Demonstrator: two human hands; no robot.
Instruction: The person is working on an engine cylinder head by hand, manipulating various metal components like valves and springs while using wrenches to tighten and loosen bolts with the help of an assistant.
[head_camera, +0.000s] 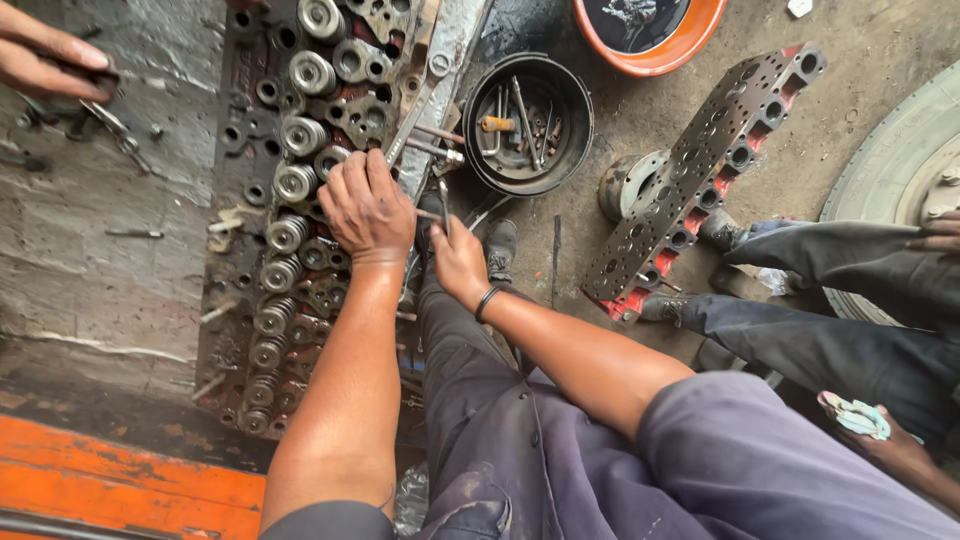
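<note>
Orange basin (672, 55) — tyre (890, 170) — gasket (705, 170)

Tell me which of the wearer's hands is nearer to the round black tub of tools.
Right. The right hand sits just below the round black tub, gripping a thin tool. The left hand rests further left, on the cylinder head.

The cylinder head (300, 220) is cast metal, dark, oily and rough; its valve springs (295, 182) are bare steel with a dull shine. The gasket plate (700, 175) is matt grey metal with red edges. The pan (525, 125) is blackened metal. The bowl (650, 40) is glossy orange plastic. The trousers (520, 450) are matt, stained cloth. The floor (880, 60) is rough concrete.
</note>
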